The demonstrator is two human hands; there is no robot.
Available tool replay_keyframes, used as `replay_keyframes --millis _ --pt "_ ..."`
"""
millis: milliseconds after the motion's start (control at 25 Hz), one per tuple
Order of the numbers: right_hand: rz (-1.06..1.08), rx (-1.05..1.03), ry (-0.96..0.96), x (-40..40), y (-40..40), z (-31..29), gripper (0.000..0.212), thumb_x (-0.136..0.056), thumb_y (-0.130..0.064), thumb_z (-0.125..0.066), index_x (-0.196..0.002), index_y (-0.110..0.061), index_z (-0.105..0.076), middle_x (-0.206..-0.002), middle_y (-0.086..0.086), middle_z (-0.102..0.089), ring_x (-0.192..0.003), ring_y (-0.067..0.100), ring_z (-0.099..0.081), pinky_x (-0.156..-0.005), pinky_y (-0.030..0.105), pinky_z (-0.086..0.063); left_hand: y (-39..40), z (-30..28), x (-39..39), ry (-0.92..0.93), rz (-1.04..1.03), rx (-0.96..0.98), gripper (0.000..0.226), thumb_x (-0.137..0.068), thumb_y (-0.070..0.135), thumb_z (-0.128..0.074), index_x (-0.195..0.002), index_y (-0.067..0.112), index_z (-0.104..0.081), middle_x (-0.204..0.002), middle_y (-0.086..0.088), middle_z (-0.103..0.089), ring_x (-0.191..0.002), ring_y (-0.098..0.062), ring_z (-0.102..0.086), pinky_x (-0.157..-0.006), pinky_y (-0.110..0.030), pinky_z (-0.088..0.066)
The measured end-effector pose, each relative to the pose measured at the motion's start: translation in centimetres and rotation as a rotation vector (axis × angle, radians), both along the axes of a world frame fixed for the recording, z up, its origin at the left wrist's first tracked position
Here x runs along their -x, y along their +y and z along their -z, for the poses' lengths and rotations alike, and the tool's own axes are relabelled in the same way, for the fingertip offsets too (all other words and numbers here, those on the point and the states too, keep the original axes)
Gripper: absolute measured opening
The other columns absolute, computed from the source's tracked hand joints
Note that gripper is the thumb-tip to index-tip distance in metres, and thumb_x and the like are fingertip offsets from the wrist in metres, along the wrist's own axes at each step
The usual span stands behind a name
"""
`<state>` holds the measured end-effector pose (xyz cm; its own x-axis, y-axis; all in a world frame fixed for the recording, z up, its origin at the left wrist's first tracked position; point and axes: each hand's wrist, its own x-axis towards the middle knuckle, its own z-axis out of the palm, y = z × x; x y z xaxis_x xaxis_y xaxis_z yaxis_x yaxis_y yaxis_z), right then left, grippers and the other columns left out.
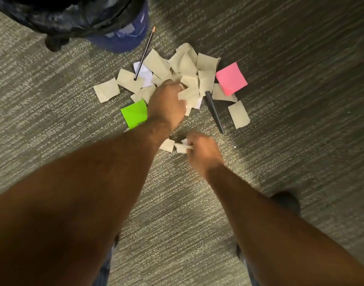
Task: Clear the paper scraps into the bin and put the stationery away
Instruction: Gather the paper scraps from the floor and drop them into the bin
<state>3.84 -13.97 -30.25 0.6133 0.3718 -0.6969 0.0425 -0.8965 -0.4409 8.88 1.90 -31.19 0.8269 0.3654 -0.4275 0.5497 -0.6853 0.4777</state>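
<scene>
Several beige paper scraps (156, 65) lie in a loose heap on the carpet. My left hand (166, 102) is in the middle of the heap, fingers closed on a bunch of scraps. Nearer to me, my right hand (201, 149), blurred, pinches a few small scraps. A thin black pencil (144, 53) lies across the heap's left side, pointing toward the bin (119, 36). A dark pen (214, 111) lies to the right of my left hand. A pink sticky pad (231, 78) sits at the right and a green sticky pad (134, 113) at the left.
The blue bin with a black liner bag (59, 15) stands at the top left, just beyond the heap. Grey striped carpet (300, 100) covers the floor all around. My dark shoe (286, 201) shows at the lower right.
</scene>
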Motion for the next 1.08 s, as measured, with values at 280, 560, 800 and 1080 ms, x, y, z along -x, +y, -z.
replay_keyframes --millis 280,560,800,1080 --pt "0.182 -0.224 -0.235 -11.6 0.6 -3.6 0.057 -0.087 0.011 -0.066 -0.132 -0.024 -0.061 -0.131 -0.010 -0.051 -0.112 0.016 -0.066 -0.105 0.028 -0.052 1.9 -2.1 5.3 -0.085 -0.463 0.330 0.019 -0.079 0.014 -0.083 -0.095 0.010 -0.075 -0.095 -0.004 -0.077 -0.091 -0.027 -0.073 -0.087 -0.037 -0.060" --pt "-0.489 0.162 -0.048 -15.4 8.5 0.4 0.103 -0.080 0.024 -0.051 -0.156 -0.044 -0.040 -0.174 0.005 0.025 -0.111 0.035 -0.067 -0.078 0.034 -0.053 -0.3 -3.0 7.8 -0.037 -0.927 0.742 0.029 -0.079 -0.013 -0.078 -0.090 0.014 -0.075 -0.069 0.011 -0.078 -0.063 -0.009 -0.074 -0.058 -0.029 -0.060" --pt "-0.457 0.153 -0.342 -14.2 9.4 0.9 0.062 -0.088 0.011 -0.057 -0.147 -0.010 -0.051 -0.149 0.013 -0.046 -0.132 0.036 -0.057 -0.099 0.042 -0.053 0.0 -1.5 6.4 -0.055 -1.070 0.795 0.029 -0.085 -0.010 -0.072 -0.091 0.019 -0.069 -0.076 0.008 -0.077 -0.063 -0.006 -0.072 -0.058 -0.026 -0.059" --pt "0.219 -0.133 -0.140 -15.3 6.7 0.9 0.021 -0.085 -0.001 -0.075 -0.102 -0.013 -0.072 -0.097 0.003 -0.073 -0.094 0.023 -0.068 -0.074 0.028 -0.050 2.2 -2.6 5.1 -0.099 -1.030 0.765 0.040 -0.085 -0.006 -0.075 -0.103 0.025 -0.057 -0.099 0.000 -0.076 -0.086 -0.020 -0.075 -0.076 -0.042 -0.064"
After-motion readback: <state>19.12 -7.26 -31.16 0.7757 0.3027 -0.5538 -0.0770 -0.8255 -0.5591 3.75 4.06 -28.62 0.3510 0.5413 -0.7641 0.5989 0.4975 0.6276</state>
